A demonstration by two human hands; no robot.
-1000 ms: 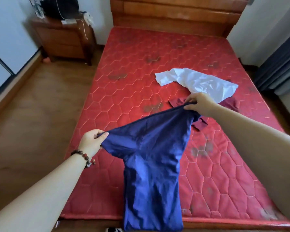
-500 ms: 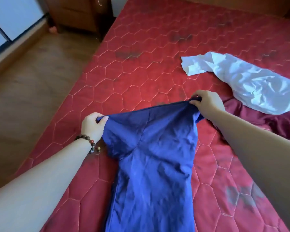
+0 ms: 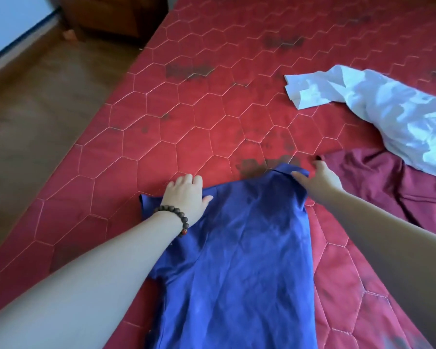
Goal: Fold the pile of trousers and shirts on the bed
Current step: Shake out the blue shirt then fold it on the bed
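Wooden floor (image 3: 35,127) fills the side at 9 o'clock, with a dark wooden nightstand (image 3: 116,16) up at 11 o'clock beside the bed. Red quilted mattress (image 3: 186,117), stitched in hexagons and marked with dark stains, runs from 12 o'clock down to 5 o'clock. Your left hand (image 3: 186,197), with a beaded bracelet (image 3: 176,220) on its wrist, lies flat with straight fingers on the left shoulder of the blue shirt (image 3: 237,260); its grip is released, pressing the cloth onto the mattress, fingertips reaching just past the fabric edge. That blue shirt lies spread on the bed from the centre down to 6 o'clock, collar end pointing to 12 o'clock, its lower part running out of view. Your right hand (image 3: 317,180) rests at the shirt's top right corner, fingers extended and relaxed, thumb touching the blue edge; its grip is also released. At 3 o'clock, just beside that hand, a maroon garment (image 3: 388,187) lies crumpled on the mattress, and a white garment (image 3: 388,117) lies partly over its far edge, stretching up toward 2 o'clock
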